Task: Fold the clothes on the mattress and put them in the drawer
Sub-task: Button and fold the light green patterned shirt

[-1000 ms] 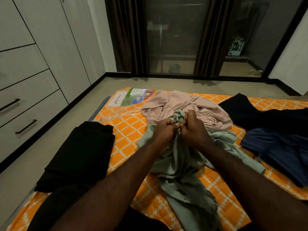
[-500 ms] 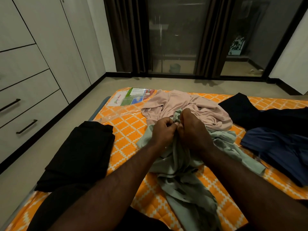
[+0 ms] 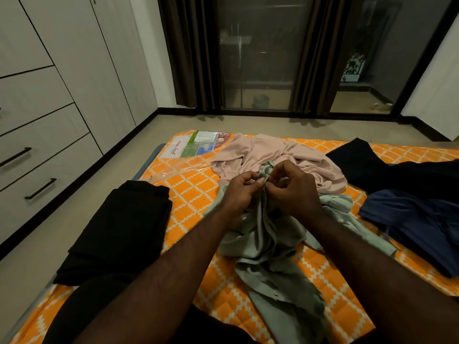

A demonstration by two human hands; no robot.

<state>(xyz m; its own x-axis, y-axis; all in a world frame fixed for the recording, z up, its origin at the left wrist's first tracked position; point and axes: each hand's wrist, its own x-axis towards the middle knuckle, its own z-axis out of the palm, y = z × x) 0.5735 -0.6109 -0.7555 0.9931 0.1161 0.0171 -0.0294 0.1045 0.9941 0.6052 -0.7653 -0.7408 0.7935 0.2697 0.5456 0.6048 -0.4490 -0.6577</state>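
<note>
Left hand (image 3: pixel 242 192): fingers curled, pinching a raised fold of the pale green shirt (image 3: pixel 270 247).
Right hand (image 3: pixel 295 192): pinching the same fold, touching the left.
Pale green shirt: crumpled mid-mattress (image 3: pixel 196 194), trailing near.
Pink garment (image 3: pixel 285 155): just beyond the hands.
Folded black garment (image 3: pixel 119 232): left edge.
Navy garment (image 3: pixel 417 224): right.
Drawers (image 3: pixel 42 170): closed, far left.
</note>
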